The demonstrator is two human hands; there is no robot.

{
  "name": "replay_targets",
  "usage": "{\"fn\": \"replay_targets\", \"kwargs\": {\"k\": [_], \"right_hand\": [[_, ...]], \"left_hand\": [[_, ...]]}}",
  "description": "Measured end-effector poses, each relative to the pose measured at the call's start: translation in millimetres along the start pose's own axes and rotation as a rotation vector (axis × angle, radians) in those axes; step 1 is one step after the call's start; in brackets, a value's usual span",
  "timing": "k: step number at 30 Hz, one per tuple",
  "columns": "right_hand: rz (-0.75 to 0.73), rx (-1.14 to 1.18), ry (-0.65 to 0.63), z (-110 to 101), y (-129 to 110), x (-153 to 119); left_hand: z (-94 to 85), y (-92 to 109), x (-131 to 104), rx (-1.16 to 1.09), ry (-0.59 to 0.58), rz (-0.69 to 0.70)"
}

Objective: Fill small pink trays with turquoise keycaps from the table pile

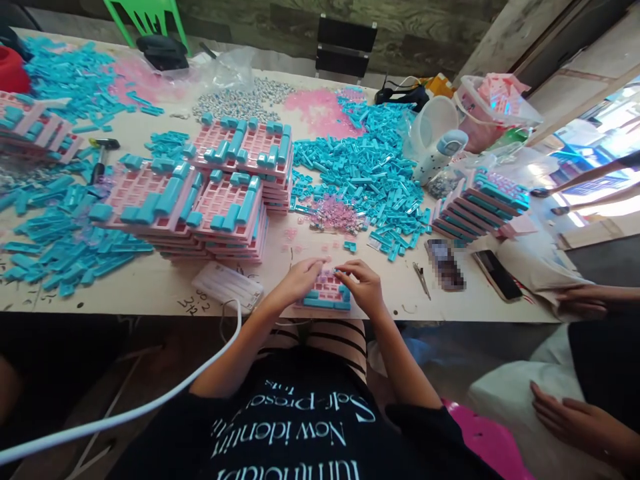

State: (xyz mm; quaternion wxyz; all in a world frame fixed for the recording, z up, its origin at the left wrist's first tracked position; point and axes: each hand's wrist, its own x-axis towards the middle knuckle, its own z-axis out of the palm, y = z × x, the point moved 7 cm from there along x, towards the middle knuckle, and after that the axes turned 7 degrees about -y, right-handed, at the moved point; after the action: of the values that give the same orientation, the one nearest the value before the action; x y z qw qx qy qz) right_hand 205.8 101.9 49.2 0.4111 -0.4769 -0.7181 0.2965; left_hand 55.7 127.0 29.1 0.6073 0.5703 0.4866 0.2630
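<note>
A pink keyboard-like frame (327, 301) with blue key pieces along its near and right edges lies at the table's front edge, before my body. My left hand (303, 279) is at its upper left corner, fingers closed; what they pinch is too small to make out. Over the upper right part of the frame, my right hand (364, 285) has its thumb and fingers pinched on a small pale part (341, 271). Small clear pink pieces (336, 215) lie in a heap just beyond both hands.
Stacked pink frames (235, 227) rise at left, near a white power bank (227, 287) with a cable. Blue pieces (360, 173) cover the table behind. At right lie tweezers (421, 280), two phones (497, 275) and another stack (480, 203). Another person's hand (575, 417) shows at right.
</note>
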Motion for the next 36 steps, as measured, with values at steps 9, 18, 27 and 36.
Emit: {"fn": "replay_targets", "kwargs": {"k": [9,18,27,36], "right_hand": [[-0.04,-0.476,-0.066,17.5,12.1,-15.0],[0.016,-0.441,-0.007,16.5,14.3,-17.7],[0.011,-0.426,0.035,13.6,17.7,-13.7],[0.043,-0.424,0.038,11.5,19.5,-11.3]], "left_hand": [[-9.2,-13.0,1.6,-0.072,0.091,0.025],[5.8,-29.0,7.1,-0.309,0.016,0.023],[7.1,-32.1,9.2,-0.214,-0.018,0.049],[0.2,-23.0,6.2,-0.087,0.047,0.086]]}}
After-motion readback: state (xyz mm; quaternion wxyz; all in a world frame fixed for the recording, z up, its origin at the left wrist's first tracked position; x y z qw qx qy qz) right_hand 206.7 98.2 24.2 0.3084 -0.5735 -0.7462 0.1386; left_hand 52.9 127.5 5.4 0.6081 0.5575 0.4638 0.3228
